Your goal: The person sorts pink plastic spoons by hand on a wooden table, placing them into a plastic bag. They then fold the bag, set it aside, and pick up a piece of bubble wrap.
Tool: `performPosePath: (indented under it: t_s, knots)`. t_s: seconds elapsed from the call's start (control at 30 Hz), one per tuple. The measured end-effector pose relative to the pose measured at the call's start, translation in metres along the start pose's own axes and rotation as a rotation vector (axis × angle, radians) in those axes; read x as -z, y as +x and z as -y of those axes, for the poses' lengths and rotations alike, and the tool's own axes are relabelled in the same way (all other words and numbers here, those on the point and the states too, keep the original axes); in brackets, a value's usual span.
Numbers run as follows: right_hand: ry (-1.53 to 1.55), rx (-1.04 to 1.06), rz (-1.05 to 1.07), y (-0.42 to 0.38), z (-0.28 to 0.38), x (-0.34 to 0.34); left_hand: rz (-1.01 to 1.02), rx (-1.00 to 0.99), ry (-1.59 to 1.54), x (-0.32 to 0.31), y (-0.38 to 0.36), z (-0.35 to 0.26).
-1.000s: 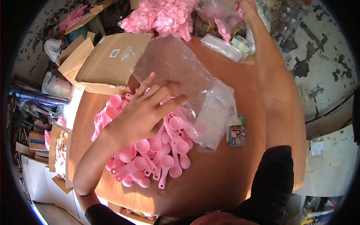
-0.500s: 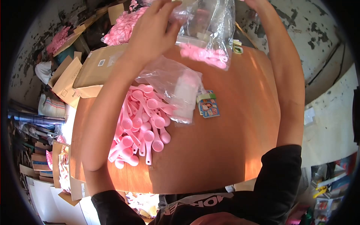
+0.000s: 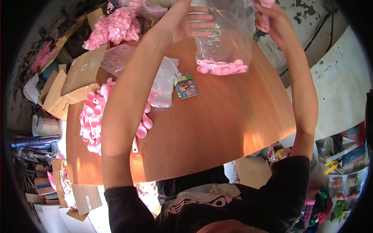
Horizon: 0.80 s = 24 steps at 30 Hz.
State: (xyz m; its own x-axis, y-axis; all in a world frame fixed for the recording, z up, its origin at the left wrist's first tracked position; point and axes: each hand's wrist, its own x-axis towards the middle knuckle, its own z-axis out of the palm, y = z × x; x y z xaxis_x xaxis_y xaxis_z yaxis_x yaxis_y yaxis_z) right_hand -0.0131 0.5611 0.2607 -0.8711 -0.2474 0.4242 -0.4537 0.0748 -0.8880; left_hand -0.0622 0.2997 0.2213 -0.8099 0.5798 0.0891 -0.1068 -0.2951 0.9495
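Note:
A clear plastic bag point(image 3: 229, 44) hangs upright at the far side of the table, with several pink measuring spoons point(image 3: 223, 68) lying in its bottom. My left hand point(image 3: 190, 25) is against the bag's left side, its fingers stretched out and apart; the thumb is cut off by the frame's top. At the bag's upper right, my right hand point(image 3: 274, 21) is closed around a pink measuring spoon point(image 3: 265, 22). A heap of pink measuring spoons point(image 3: 91, 118) lies on the left of the table, partly hidden behind my left forearm.
Flat clear bags point(image 3: 163, 87) lie on the wooden table point(image 3: 217, 128) beside a small stack of blue printed cards point(image 3: 187, 87). Cardboard boxes point(image 3: 83, 73) stand at the left edge. Behind them is a large pink pile point(image 3: 114, 29). A white surface point(image 3: 338, 89) is on the right.
The view has shifted, so the table things appear further left. My right hand has come into view holding a pink measuring spoon. My left hand's fingers now show stretched out against the bag.

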Motion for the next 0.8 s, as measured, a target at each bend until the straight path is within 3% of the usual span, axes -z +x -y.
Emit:
performPosePath:
  t_s: [0.13,0.2,0.3,0.37,0.43,0.5,0.57,0.63,0.7,0.77,0.8]
  knots:
    - [-0.08,-0.052,-0.073,-0.073,0.02,-0.015,0.176,0.104,-0.226,-0.008,0.002,0.002]
    - [-0.088,-0.103,-0.072,-0.091,0.028,-0.011,0.074,-0.038,-0.074,-0.005,0.042,0.03]
    - [-0.131,-0.25,-0.187,-0.11,0.059,-0.024,0.029,-0.064,-0.092,-0.024,0.041,0.033]
    - [-0.089,-0.254,-0.075,-0.121,0.072,-0.011,-0.026,-0.08,-0.05,-0.041,0.025,0.03]
    - [0.01,-0.187,0.033,-0.118,0.083,-0.003,-0.086,-0.101,-0.01,-0.052,0.013,0.031]
    - [-0.076,0.057,0.139,-0.108,0.091,-0.015,-0.1,-0.117,0.025,-0.057,0.011,0.034]
    - [-0.08,0.054,0.2,-0.086,0.103,-0.047,-0.087,-0.144,0.007,-0.062,0.012,0.037]
    - [-0.01,-0.161,-0.132,-0.07,0.106,-0.086,-0.076,-0.171,-0.009,-0.066,0.008,0.036]
    - [-0.033,-0.211,-0.039,-0.051,0.082,-0.072,-0.064,-0.309,0.024,-0.07,-0.001,0.033]
    - [-0.494,-0.104,-0.055,-0.034,0.065,-0.063,-0.009,-0.286,0.121,-0.058,0.007,0.036]
    - [-0.538,-0.148,-0.088,-0.028,0.064,-0.061,0.048,-0.262,0.215,-0.052,0.013,0.037]
